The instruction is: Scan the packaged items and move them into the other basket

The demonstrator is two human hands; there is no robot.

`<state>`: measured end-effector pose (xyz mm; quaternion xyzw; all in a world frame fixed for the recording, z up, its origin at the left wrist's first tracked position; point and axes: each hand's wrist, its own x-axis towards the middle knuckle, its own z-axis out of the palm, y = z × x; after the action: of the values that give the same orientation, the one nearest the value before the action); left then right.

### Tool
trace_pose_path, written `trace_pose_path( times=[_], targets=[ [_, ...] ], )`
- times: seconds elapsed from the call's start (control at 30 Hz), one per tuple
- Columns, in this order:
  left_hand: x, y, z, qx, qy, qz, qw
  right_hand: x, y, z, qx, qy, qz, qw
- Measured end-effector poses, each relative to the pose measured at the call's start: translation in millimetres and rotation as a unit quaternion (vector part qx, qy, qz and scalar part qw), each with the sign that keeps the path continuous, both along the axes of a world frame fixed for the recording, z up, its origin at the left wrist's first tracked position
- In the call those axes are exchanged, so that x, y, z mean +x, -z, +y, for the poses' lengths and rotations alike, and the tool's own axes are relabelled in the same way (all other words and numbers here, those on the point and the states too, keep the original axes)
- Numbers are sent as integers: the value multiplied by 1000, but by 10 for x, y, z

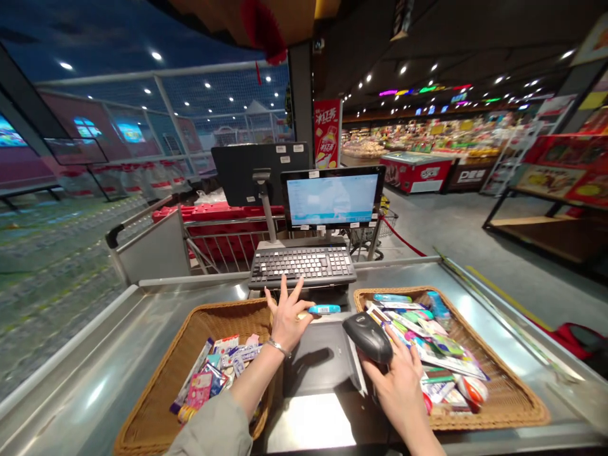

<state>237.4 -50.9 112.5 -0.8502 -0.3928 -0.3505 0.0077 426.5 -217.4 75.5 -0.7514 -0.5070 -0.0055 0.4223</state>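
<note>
My left hand (289,320) pinches one end of a small blue packaged item (325,309) with a barcode label, its other fingers spread. It hovers just in front of the keyboard (301,263). My right hand (399,377) is wrapped round a black handheld barcode scanner (368,335), whose head points left toward the blue item. On the left, a wicker basket (156,373) holds several small packaged goods (216,373). The right wicker basket (515,396) is beside my right hand and contains toothbrush-like packs (441,354) and other small colourful goods.
A lit monitor (332,201) stands behind the keyboard, with a second dark screen (247,174) to its left. Metal counter edges (66,361) run along both sides. Beyond are a shopping cart (228,244), a red freezer (418,172) and a shelf rack (546,228).
</note>
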Motion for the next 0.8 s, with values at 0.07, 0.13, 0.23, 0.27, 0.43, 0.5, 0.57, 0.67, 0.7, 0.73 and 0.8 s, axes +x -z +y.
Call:
trace_pose_path(
  times=[0.07, 0.13, 0.23, 0.27, 0.43, 0.5, 0.57, 0.67, 0.7, 0.73, 0.8],
  targets=[
    [75, -9, 0, 2, 9, 5, 1000, 57, 5, -28, 4, 13, -1, 1000],
    [157, -20, -2, 4, 18, 7, 1000, 112, 10, -58, 11, 27, -3, 1000],
    [287, -22, -9, 6, 33, 2, 999, 194, 14, -109, 18, 40, -7, 999],
    [329, -18, -11, 7, 38, -1, 999, 221, 16, -127, 16, 43, -8, 999],
    [513, -10, -29, 3, 64, -2, 998, 348, 34, -199, 6, 65, 10, 998],
    [577, -18, -41, 0, 73, 2, 997, 392, 38, -218, 9, 79, 24, 997],
    [638, -24, -51, -2, 81, 3, 997, 431, 34, -234, 9, 92, 38, 995],
    [730, -15, -60, -7, 93, 6, 996, 490, 18, -260, 10, 113, 48, 992],
    [760, -7, -61, -8, 97, 7, 995, 513, 13, -271, 11, 120, 49, 991],
    [790, 2, -61, -9, 101, 9, 995, 538, 11, -284, 13, 128, 49, 991],
    [849, 19, -63, -10, 108, 11, 994, 597, 14, -312, 13, 139, 49, 989]
  ],
)
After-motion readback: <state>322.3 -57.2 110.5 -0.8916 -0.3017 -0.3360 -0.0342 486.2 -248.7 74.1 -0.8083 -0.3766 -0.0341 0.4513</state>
